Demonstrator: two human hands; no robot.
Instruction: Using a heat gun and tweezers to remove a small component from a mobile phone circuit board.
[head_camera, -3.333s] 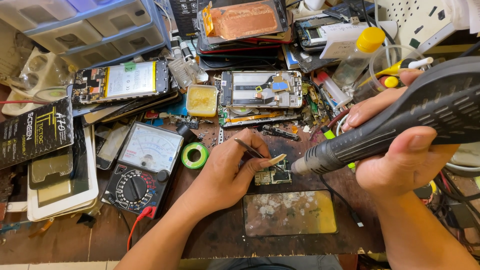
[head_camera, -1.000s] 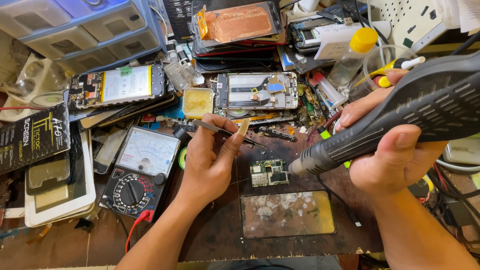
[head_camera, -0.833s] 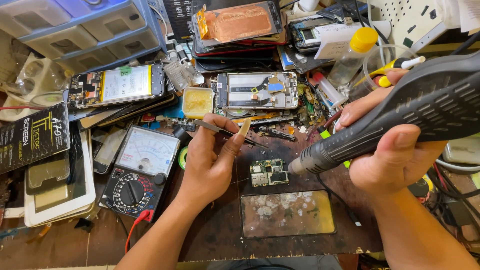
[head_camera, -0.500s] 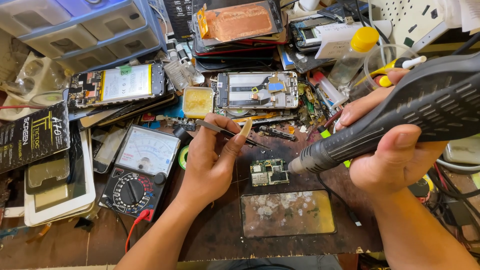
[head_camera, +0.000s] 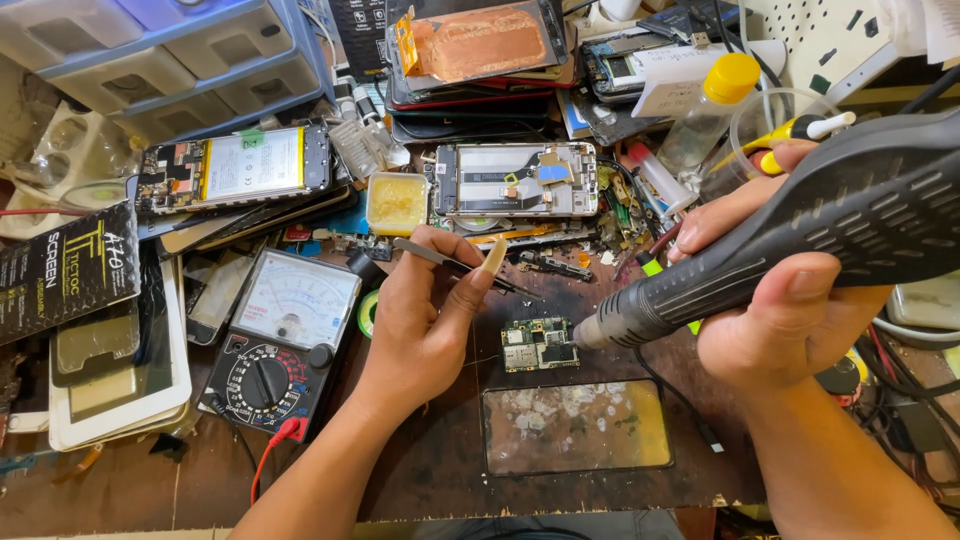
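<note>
Item: circuit board (head_camera: 540, 344) flat on the mat, my right hand (head_camera: 790, 300) wrapped around the heat gun (head_camera: 800, 240), nozzle aimed beside it; left hand (head_camera: 425, 320) fingers pinching tweezers (head_camera: 455, 265) raised clear, ready.

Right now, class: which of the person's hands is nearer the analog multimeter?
Left. The left hand, holding tweezers, sits just right of the multimeter; the right hand, gripping the hot-air tool, is far across the bench.
</note>
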